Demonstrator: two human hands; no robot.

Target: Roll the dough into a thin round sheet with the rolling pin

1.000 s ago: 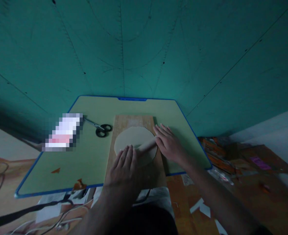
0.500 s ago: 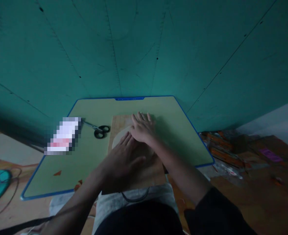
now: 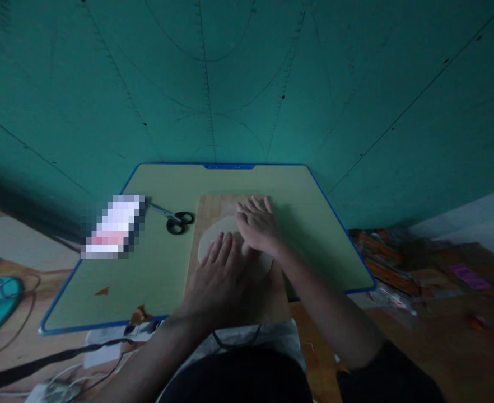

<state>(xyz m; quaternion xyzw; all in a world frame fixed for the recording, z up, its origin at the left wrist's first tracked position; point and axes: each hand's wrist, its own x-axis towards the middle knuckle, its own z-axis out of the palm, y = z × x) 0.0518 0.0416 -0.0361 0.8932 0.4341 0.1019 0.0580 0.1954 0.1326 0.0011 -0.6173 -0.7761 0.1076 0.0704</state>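
A pale, round, flat sheet (image 3: pixel 213 230) lies on a wooden board (image 3: pixel 204 208); I cannot tell whether it is dough or some other material. My left hand (image 3: pixel 217 271) rests palm down over the near left part of the sheet, its fingers stretched forward. Flat across the far right part of the sheet and board is my right hand (image 3: pixel 259 224), fingers spread. Neither hand grips anything. Both hands hide much of the sheet's middle and near side. To the left of the board are scissors (image 3: pixel 175 218) with black handles.
The board sits on a pale yellow-green tabletop (image 3: pixel 146 263) with a blue rim. A blurred-out flat item (image 3: pixel 115 226) lies at its left edge. Brown scraps (image 3: pixel 140 314) are near the front edge. A green wall (image 3: pixel 238 84) rises behind; cables and a black strap (image 3: pixel 54 358) are lower left.
My left hand has drawn back toward me and apart from my right hand, showing more of the pale sheet. My right hand stays flat near the far right. The view has shifted slightly.
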